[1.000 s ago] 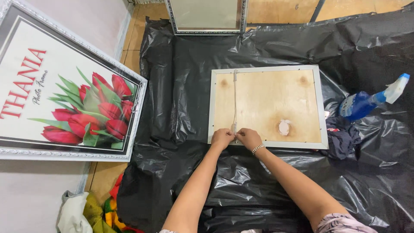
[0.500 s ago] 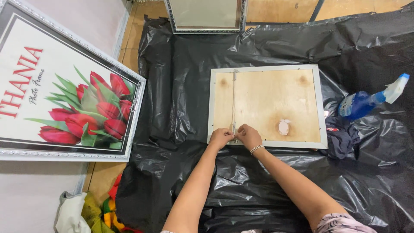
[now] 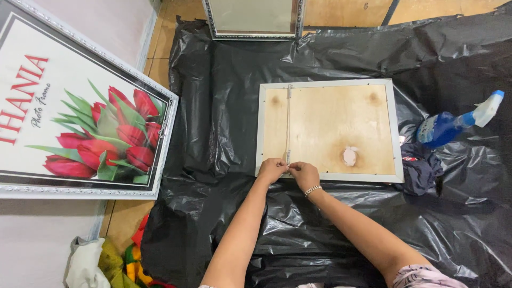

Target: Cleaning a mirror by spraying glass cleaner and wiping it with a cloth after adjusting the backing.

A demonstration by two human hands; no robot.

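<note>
A picture frame (image 3: 329, 130) lies face down on black plastic sheeting (image 3: 224, 106), so its plywood back is up. A thin hanging cord (image 3: 288, 122) runs along the left part of the back, from the far edge to the near edge. The 2 hands meet at the near end of this cord. The left hand (image 3: 272, 169) is curled, its fingers pinched close together at the cord end; the right hand (image 3: 305, 175), with a bracelet at the wrist, is curled the same way and pinches just beside it. If they hold the cord itself or a small fastener there, I cannot tell — it is too small.

To the right of the frame a blue spray bottle (image 3: 450, 124) lies on its side, near a dark cloth (image 3: 418, 169). On the left a large framed poster with red tulips (image 3: 80, 114) rests on the floor, and another silver frame (image 3: 253, 18) stands at the far edge.

What could go wrong, in my judgement: the cord end is thin and may slip from the fingertips, and then the cord goes loose. A strong pull could also drag the frame over the slippery plastic — or lift its near edge.
</note>
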